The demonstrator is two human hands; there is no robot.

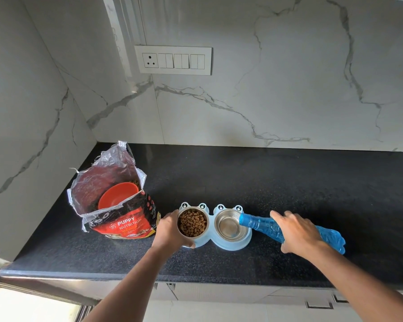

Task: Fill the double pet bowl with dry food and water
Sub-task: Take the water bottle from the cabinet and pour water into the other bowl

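Observation:
A light blue double pet bowl (pixel 211 240) with frog eyes sits on the black counter. Its left steel cup (pixel 192 223) holds brown dry food. Its right steel cup (pixel 230 225) shows a shiny bottom with a little water. My left hand (pixel 170 231) grips the bowl's left side. My right hand (pixel 298 233) holds a blue plastic bottle (pixel 265 225) tipped on its side, its open mouth over the right cup's rim.
An open bag of puppy food (pixel 123 219) stands at the left with an orange scoop bowl (pixel 116 196) inside. The black counter (pixel 265 182) runs to marble walls behind and left. A switch panel (pixel 172 59) is on the back wall.

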